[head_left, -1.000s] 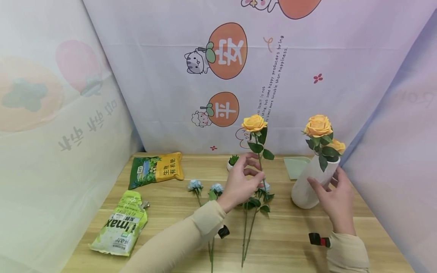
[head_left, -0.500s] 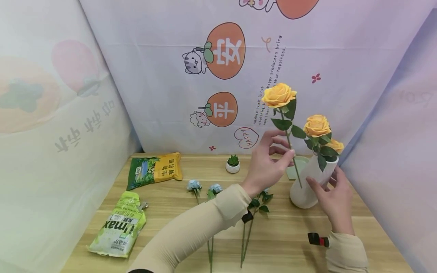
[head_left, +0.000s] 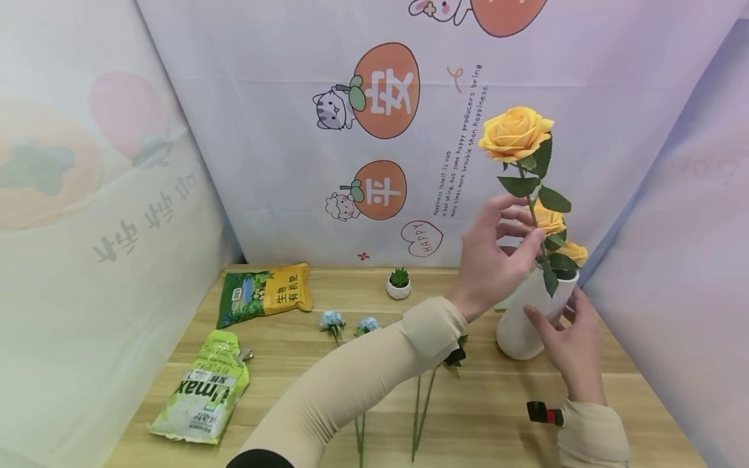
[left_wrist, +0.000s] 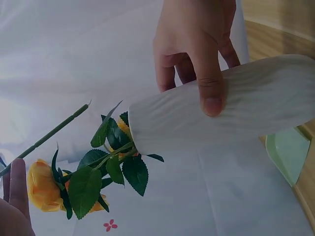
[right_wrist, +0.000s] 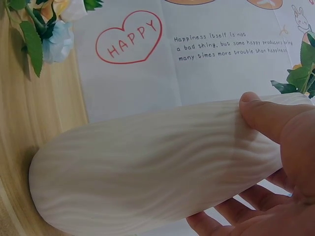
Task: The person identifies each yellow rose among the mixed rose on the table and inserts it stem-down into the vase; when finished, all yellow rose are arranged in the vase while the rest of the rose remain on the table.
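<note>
— Up at one o'clock in the head view: left hand [head_left: 490,260] pinching the stem of an orange rose [head_left: 516,134], bloom raised just above the white vase [head_left: 529,315]?

— Yes. Right hand [head_left: 570,341] at four o'clock, fingers wrapped round the vase, tilted on the desk [head_left: 292,383]. Two more orange blooms [head_left: 556,234] poking from its mouth. Blue flowers [head_left: 345,322] lying near six o'clock; two bags [head_left: 234,344] off at eight.

— From the left wrist?

— Vase [left_wrist: 221,108] lying across from three o'clock, right hand [left_wrist: 197,44] gripping it from twelve, thumb pressed on the ribbed side. Leaves and blooms [left_wrist: 74,187] spilling out at seven; bare stem end [left_wrist: 54,130] at nine, apart from the mouth.

— From the right wrist?

— Vase [right_wrist: 147,162] filling the middle, thumb [right_wrist: 275,118] curled over it at three o'clock, base touching the desk [right_wrist: 29,108] at nine.
</note>
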`<state>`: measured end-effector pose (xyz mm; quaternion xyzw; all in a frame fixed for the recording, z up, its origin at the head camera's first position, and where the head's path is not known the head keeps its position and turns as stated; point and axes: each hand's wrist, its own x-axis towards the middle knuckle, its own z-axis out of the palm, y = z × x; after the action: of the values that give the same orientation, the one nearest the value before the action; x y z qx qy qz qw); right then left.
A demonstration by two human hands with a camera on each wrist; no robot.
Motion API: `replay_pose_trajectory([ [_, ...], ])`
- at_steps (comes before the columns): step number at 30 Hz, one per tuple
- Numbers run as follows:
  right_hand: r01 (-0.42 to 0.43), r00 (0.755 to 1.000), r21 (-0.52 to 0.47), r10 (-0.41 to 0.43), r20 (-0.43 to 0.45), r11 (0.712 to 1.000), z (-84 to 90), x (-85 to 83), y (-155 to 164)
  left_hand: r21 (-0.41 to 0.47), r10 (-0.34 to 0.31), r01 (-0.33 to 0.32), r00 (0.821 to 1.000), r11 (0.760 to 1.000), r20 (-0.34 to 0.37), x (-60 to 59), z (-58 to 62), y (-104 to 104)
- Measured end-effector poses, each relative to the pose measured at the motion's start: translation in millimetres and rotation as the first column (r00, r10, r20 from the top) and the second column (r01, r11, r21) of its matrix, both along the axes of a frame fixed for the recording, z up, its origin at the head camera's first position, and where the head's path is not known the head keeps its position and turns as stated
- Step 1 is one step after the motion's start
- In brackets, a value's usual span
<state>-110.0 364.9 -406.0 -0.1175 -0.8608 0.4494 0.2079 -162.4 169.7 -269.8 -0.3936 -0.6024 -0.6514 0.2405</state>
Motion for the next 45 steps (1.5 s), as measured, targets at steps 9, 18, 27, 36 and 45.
replay_pose_trajectory([
  [9,0.002,1.0,0.005,-0.002,-0.005,1.0,0.6,2.1,-2,0.0,0.089,-0.089,0.996,0.996,-0.028,-8.8,2.4,18],
  [18,0.0,1.0,0.025,0.001,-0.029,1.0,-1.3,1.7,0,-0.06,0.117,-0.117,0.993,0.991,-0.008,-10.8,-0.9,29],
  [27,-0.002,0.999,0.04,0.004,-0.048,0.999,-2.8,0.9,1,-0.093,0.121,-0.125,0.992,0.988,-0.046,-12.7,-10.3,37],
  [36,-0.008,0.998,0.043,0.011,-0.054,0.999,-2.7,1.7,0,-0.076,0.116,-0.121,0.99,0.99,-0.078,-15.7,-20.5,46],
  [45,-0.01,0.998,0.041,0.013,-0.061,0.999,-3.6,0.9,1,-0.016,0.12,-0.121,0.99,0.993,-0.069,-18.5,-13.9,46],
])
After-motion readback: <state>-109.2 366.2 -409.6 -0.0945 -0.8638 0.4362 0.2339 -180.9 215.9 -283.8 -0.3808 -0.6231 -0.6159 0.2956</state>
